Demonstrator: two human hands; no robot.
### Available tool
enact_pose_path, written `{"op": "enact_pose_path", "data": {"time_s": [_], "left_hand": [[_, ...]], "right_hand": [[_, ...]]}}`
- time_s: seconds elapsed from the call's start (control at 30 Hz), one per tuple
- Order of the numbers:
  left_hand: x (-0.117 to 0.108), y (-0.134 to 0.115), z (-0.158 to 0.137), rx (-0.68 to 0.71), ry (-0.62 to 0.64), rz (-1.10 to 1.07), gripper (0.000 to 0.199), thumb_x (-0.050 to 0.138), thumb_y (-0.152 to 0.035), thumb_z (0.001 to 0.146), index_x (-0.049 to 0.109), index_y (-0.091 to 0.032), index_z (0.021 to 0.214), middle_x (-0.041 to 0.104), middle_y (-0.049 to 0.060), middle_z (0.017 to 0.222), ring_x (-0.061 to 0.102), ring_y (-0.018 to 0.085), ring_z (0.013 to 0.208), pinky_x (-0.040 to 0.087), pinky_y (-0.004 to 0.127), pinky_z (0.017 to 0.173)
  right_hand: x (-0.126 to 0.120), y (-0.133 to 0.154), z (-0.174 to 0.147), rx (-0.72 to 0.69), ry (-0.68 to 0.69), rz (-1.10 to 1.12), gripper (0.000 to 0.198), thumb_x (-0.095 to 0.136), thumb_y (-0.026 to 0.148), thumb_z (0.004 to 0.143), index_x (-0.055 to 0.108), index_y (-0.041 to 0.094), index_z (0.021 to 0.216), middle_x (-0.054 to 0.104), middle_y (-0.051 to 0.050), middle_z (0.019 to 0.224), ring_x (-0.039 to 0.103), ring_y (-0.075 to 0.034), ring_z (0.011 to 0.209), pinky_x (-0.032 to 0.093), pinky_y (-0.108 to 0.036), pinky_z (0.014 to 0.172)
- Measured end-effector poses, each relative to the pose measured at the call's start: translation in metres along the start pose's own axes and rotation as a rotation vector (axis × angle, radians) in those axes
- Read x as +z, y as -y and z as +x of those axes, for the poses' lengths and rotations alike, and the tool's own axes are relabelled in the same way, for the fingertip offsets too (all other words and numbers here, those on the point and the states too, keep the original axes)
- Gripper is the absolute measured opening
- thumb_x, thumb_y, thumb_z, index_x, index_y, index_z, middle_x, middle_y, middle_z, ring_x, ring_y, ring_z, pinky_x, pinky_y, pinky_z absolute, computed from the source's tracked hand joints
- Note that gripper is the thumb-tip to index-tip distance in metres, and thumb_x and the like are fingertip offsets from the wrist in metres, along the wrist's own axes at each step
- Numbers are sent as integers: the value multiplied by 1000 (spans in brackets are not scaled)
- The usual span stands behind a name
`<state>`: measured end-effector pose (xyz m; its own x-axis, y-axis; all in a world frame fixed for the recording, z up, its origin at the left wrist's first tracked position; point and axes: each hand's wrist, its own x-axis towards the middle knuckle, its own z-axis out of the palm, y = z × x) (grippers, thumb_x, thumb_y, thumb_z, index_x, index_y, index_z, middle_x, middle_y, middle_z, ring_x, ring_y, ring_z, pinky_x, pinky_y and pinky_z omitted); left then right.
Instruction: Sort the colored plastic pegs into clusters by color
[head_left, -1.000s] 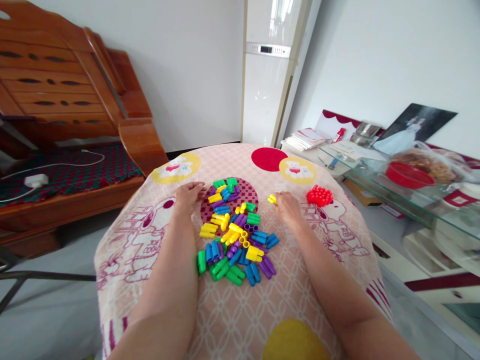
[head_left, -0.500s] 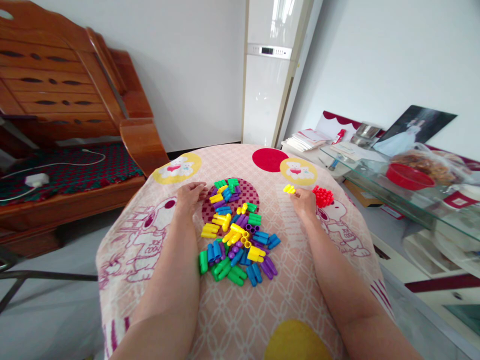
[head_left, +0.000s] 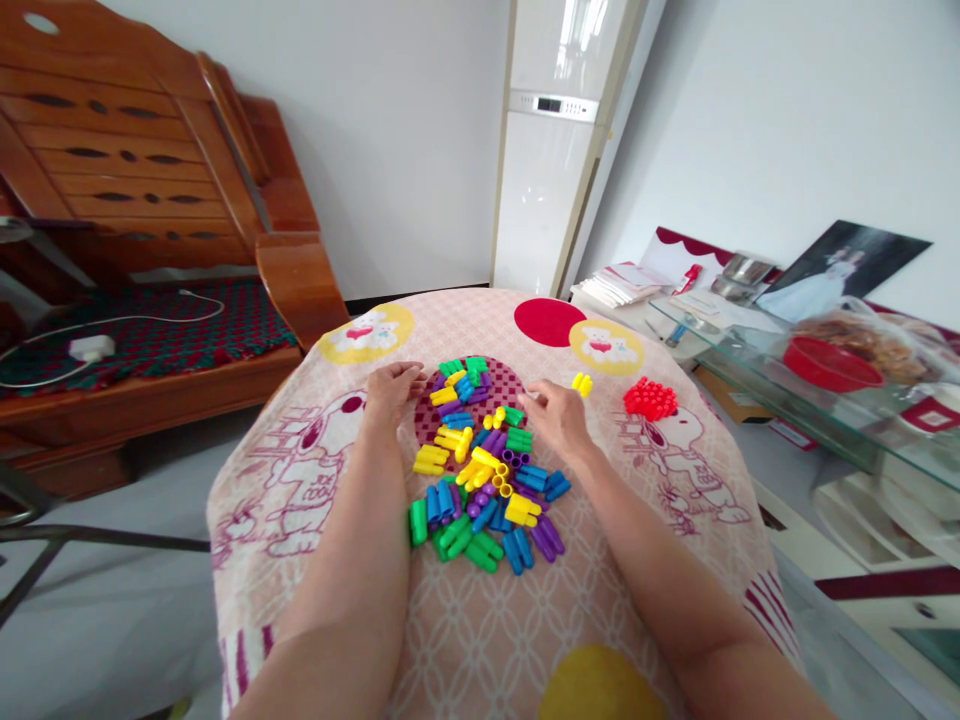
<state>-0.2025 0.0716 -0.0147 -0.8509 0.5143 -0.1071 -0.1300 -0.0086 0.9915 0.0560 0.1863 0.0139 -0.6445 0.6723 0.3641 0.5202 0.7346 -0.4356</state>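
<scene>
A mixed pile of bullet-shaped plastic building blocks (head_left: pixel 480 470) in yellow, blue, green and purple lies on the cloth between my forearms. My left hand (head_left: pixel 394 392) rests at the pile's far left, its fingers loosely stretched beside the blocks and holding nothing I can see. To the right of the pile, my right hand (head_left: pixel 559 415) is over the cloth, fingers pointing left near a green block (head_left: pixel 514 418), with nothing visible in them. A yellow block (head_left: pixel 582 384) sits alone just beyond my right hand. Farther right is a cluster of red blocks (head_left: pixel 650 399).
A patterned cloth (head_left: pixel 480 640) covers the round table. On the left stands a wooden bench (head_left: pixel 292 285) with a charger (head_left: pixel 91 348). At right, a glass shelf (head_left: pixel 825 400) bears a red bowl (head_left: pixel 832 363), a photo (head_left: pixel 844 270) and papers.
My right hand has let go of the yellow block, leaving it apart from the red cluster, and moved left to the pile. My left hand stays by the pile. The view has shifted slightly.
</scene>
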Motion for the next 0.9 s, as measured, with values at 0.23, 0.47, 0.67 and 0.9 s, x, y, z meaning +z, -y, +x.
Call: {"op": "enact_pose_path", "data": {"time_s": [0.23, 0.47, 0.67, 0.9], "left_hand": [[0, 0, -1, -2, -4, 11, 7, 68, -16, 73, 72, -13, 79, 70, 3, 66, 61, 10, 54, 53, 22, 61], [1, 3, 1, 9, -6, 16, 9, 67, -17, 73, 72, -14, 81, 69, 3, 66, 62, 11, 54, 51, 21, 58], [2, 4, 1, 27, -4, 23, 10, 67, -16, 73, 72, -13, 81, 70, 3, 66, 61, 10, 53, 50, 19, 54], [1, 4, 1, 22, -2, 14, 10, 66, -15, 74, 72, -13, 81, 70, 3, 66, 62, 10, 54, 51, 20, 58]], "right_hand": [[17, 25, -7, -236, 155, 128, 14, 62, 19, 90, 75, 20, 86, 75, -4, 87, 66, -17, 80, 46, -25, 75], [-27, -24, 10, -81, -24, -76, 19, 56, 15, 87, 75, 18, 90, 74, -7, 90, 66, -19, 82, 45, -26, 73], [-36, -60, 12, -19, 90, -376, 24, 54, 17, 90, 77, 18, 99, 73, -13, 102, 67, -24, 94, 47, -30, 81], [-24, -75, 9, 127, 15, -129, 29, 64, 22, 82, 76, 15, 107, 77, -10, 99, 70, -20, 87, 47, -25, 74]]}}
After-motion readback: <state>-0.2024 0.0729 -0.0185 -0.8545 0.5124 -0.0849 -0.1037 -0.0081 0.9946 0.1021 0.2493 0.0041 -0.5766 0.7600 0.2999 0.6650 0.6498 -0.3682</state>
